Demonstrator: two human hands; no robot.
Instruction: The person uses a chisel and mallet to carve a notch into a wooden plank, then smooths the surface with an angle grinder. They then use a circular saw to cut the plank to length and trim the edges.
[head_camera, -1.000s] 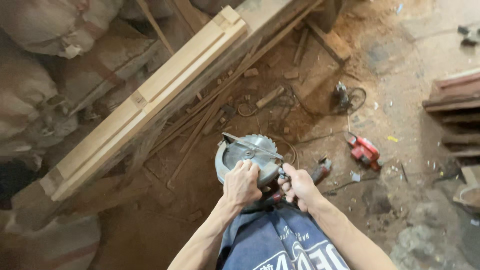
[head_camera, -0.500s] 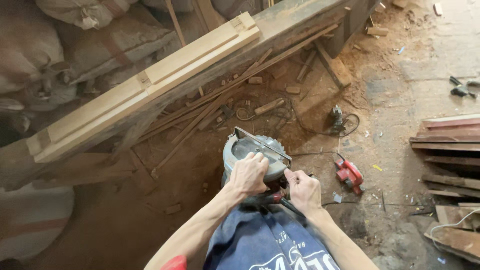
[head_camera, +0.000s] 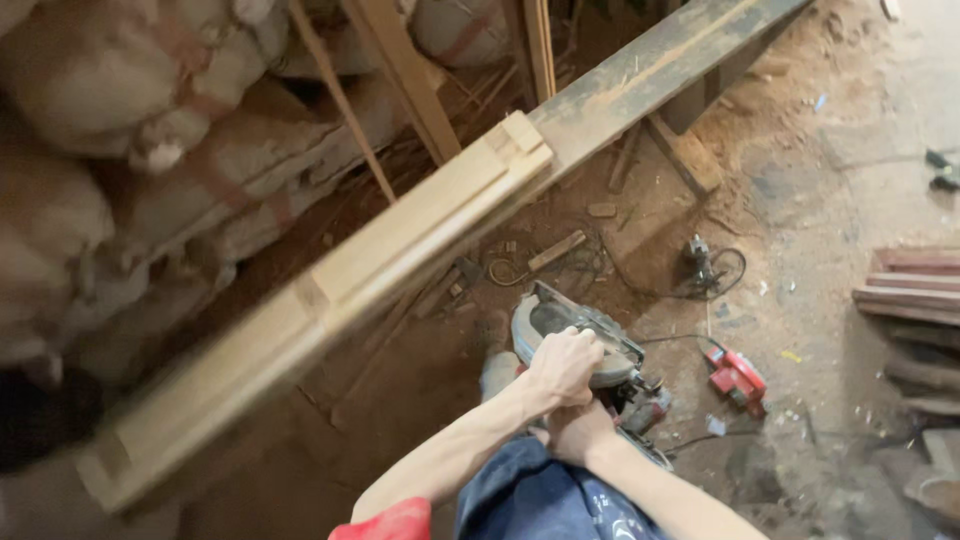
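Observation:
A grey circular saw (head_camera: 560, 325) with a round metal guard sits low in front of me, over the sawdust-covered floor. My left hand (head_camera: 562, 366) is closed over the top of the saw's body. Just below it, my right hand (head_camera: 575, 430) grips the saw's rear part, mostly hidden under the left hand. A long pale wooden frame piece (head_camera: 400, 250) lies on a dark bench beam (head_camera: 650, 75), running from lower left to upper right, above and left of the saw.
Stuffed sacks (head_camera: 120, 150) are piled at the left. A red power tool (head_camera: 737, 377) and a small black tool with a coiled cable (head_camera: 705, 265) lie on the floor to the right. Stacked boards (head_camera: 915, 290) sit at the right edge. Wood offcuts litter the ground.
The view has shifted, so the saw and both hands sit more to the centre-right. Both hands keep hold of the saw, with the right hand now tucked under the left.

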